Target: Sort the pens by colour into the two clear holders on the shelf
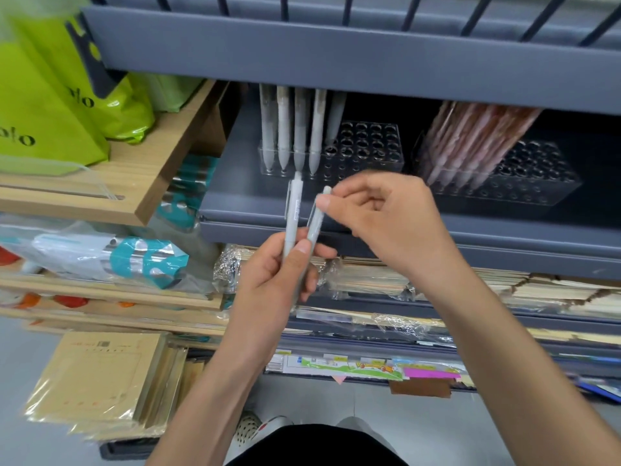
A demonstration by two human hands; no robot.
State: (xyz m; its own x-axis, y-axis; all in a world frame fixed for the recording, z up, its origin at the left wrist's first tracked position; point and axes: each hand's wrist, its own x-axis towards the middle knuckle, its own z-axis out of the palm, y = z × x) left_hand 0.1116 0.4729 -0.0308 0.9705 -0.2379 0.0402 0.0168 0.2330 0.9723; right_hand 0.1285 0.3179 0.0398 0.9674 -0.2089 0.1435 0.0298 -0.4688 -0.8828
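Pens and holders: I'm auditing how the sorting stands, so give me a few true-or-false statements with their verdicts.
1. The left hand grips two grey pens. True.
2. The right hand is free and holds nothing. False: it pinches the top of the tilted pen, one of the two.
3. Standing grey pens fill part of the left holder. True.
4. The right holder contains green pens. False: it contains pink pens.
5. Every hole in the left holder is taken. False: many holes on its right side are empty.
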